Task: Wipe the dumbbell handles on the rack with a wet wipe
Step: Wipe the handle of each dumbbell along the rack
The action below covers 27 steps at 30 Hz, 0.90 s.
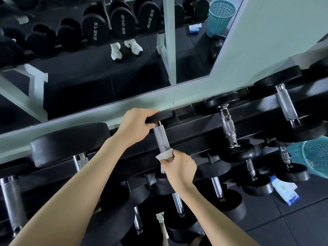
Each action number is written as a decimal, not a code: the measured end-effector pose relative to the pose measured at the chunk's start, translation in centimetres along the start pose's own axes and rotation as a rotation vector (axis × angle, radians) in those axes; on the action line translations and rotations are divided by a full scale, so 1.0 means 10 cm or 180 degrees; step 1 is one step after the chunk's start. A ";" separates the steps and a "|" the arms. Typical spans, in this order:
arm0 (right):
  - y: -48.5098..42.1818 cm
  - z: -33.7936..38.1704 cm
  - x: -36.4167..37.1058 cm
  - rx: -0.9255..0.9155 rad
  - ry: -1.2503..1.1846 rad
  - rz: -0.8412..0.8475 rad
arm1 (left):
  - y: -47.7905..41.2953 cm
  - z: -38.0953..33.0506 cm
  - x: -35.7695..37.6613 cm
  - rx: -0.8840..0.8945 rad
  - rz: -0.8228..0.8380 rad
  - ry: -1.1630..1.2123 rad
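While the left hand (134, 126) grips the far black weight head (160, 116) of a small dumbbell on the top tier of the rack (195, 128), fingers curled over its rim, the right hand (179, 167) is closed around a white wet wipe (164, 155) wrapped on the near end of that dumbbell's knurled metal handle (161, 140). This dumbbell sits about midway along the top tier, close to the rack's back edge, which runs beside a mirror (106, 68) on the wall. More dumbbells lie on both sides and on the lower tiers. At the rack's right end a teal basket (314, 157) stands on the dark floor (292, 219), with a blue and white wipe packet (285, 190) lying near it.
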State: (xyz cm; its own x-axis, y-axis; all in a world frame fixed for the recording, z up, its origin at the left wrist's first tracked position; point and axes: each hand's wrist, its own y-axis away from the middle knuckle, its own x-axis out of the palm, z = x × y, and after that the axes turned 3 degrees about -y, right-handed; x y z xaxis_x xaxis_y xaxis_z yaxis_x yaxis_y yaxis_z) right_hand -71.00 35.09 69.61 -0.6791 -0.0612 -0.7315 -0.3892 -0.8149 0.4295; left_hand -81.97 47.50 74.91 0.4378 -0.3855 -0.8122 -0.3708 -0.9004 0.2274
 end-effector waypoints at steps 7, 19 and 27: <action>0.04 0.14 0.02 -0.0214 -0.0465 0.0035 | -0.01 0.24 0.00 -0.0296 0.0080 0.0517; -0.41 0.39 0.12 -0.0497 -0.1472 0.0119 | 0.00 0.20 0.05 -0.0494 -0.0394 0.0849; -0.37 0.17 0.00 -0.0251 -0.1460 0.0599 | 0.00 0.25 0.05 -0.0486 -0.0337 0.0900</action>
State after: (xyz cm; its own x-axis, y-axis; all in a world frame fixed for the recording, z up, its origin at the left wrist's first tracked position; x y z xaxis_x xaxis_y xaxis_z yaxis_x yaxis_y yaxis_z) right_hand -70.63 39.03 68.91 -0.9436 0.0339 -0.3293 -0.1973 -0.8564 0.4772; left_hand -83.86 47.79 73.16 0.6852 -0.3097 -0.6593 -0.1937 -0.9500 0.2449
